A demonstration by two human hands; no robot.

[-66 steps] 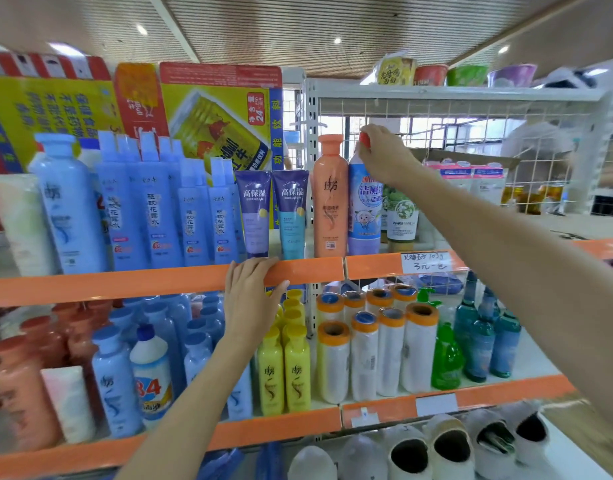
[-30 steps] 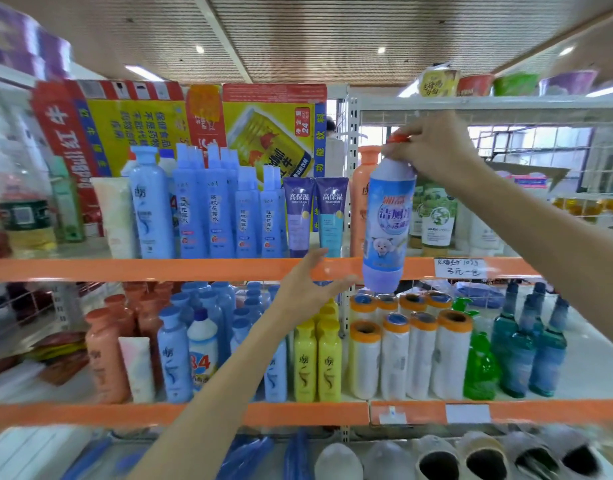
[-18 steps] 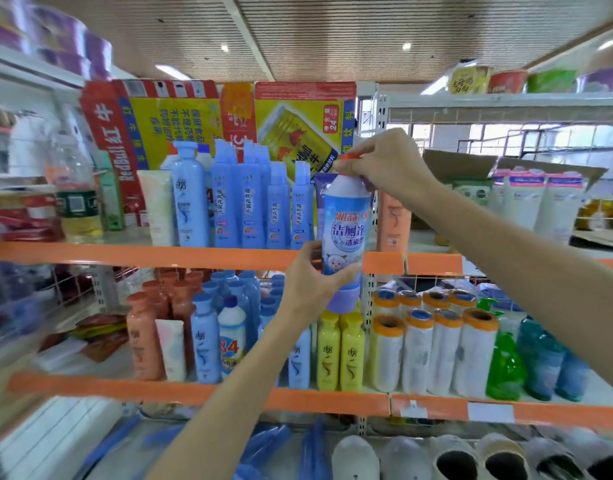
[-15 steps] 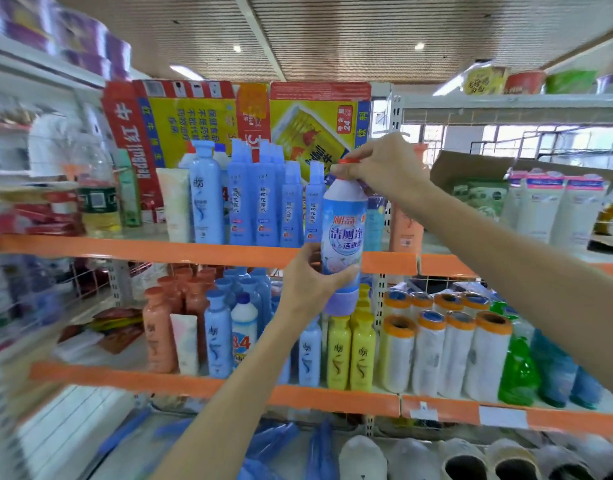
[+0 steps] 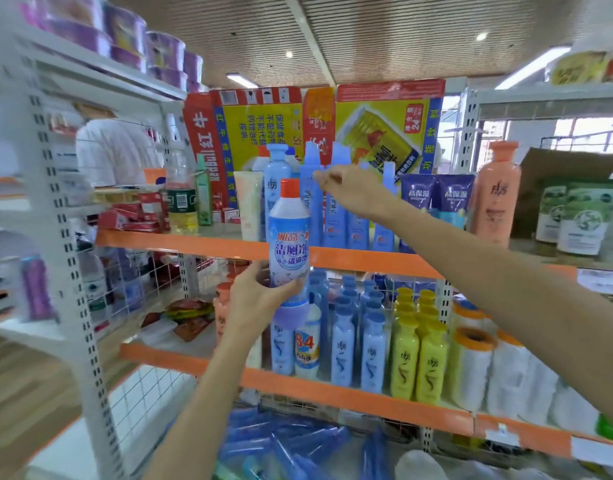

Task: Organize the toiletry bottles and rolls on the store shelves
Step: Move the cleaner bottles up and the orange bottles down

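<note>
I have my left hand [image 5: 253, 299] wrapped around the lower body of a blue-and-white plastic cleaner bottle with a red cap [image 5: 289, 251], fingers curled round it from the left and thumb across the front. It stands upright in mid-air at the centre of the frame, in front of the orange front edge of the upper shelf [image 5: 367, 263], its lavender base hanging below my grip.

My right hand [image 5: 350, 188] is just above and to the right of the red cap, clear of it, fingers loosely spread and holding nothing. It reaches towards the row of tall light-blue plastic bottles [image 5: 333, 209] standing on the upper shelf; motion blur keeps me from telling whether the fingertips touch them.

Further right on that shelf stand two dark-blue squeeze tubes [image 5: 436, 199] and a tall peach-orange bottle [image 5: 494, 199].

On the lower shelf [image 5: 333, 393], behind and below the held bottle, I see a white bottle marked 84 [image 5: 307, 344], then rows of pale-blue bottles [image 5: 358, 344], yellow bottles [image 5: 419, 355] and white rolls with orange ends [image 5: 471, 368] towards the right of the frame.
</note>
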